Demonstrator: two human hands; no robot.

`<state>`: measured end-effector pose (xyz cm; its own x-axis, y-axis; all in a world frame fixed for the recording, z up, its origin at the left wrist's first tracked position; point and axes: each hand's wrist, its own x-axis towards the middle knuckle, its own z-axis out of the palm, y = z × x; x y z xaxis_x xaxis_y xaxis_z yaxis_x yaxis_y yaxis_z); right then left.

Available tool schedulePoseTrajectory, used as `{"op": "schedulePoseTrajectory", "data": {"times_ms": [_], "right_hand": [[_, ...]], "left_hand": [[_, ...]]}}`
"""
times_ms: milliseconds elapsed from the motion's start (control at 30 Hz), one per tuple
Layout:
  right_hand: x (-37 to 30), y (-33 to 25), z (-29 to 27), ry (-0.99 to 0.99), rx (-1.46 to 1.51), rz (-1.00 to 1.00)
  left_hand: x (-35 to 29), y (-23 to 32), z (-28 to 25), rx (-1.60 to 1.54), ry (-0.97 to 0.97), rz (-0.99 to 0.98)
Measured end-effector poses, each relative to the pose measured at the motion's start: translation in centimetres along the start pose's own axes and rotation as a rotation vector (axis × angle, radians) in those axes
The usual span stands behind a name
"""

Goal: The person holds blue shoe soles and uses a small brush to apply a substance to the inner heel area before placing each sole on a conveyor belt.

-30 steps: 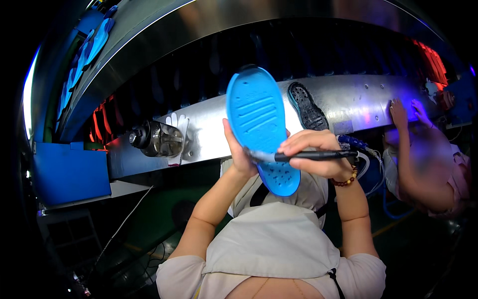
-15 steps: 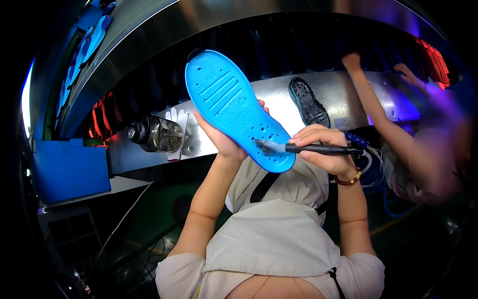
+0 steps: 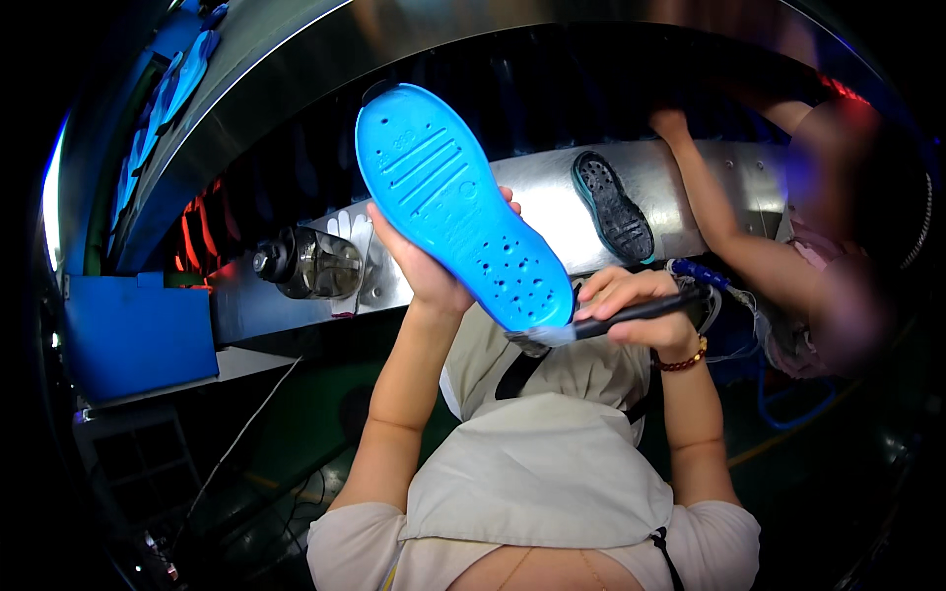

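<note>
The left grip [image 3: 432,276] held the sole [image 3: 443,192] by its back above the surface's [image 3: 540,187] near edge, leaving its face clear for the brush [image 3: 594,325] pinched in the right grip [image 3: 652,288], bristles [image 3: 530,343] seemingly touching its rim.

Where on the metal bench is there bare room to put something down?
One bare patch of bench lies between the blue sole, held up, and the dark sole. A small one lies between the blue box and the jug. Crowded: the jug and glove together, and right of the dark sole, where a co-worker's arm crosses.
</note>
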<state>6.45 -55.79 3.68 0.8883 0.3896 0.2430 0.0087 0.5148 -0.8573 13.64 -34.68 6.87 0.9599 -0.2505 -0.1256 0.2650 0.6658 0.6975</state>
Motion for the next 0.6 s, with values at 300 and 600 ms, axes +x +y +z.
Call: {"op": "schedulePoseTrajectory", "data": {"times_ms": [300, 600], "right_hand": [[0.2, 1.3, 2.1, 0.373, 0.463, 0.141], [1.0, -4.0, 0.3, -0.061, -0.143, 0.115]], "left_hand": [[-3.3, -3.3, 1.0, -0.136, -0.005, -0.172], [-1.8, -0.6, -1.4, -0.065, -0.293, -0.393]]}}
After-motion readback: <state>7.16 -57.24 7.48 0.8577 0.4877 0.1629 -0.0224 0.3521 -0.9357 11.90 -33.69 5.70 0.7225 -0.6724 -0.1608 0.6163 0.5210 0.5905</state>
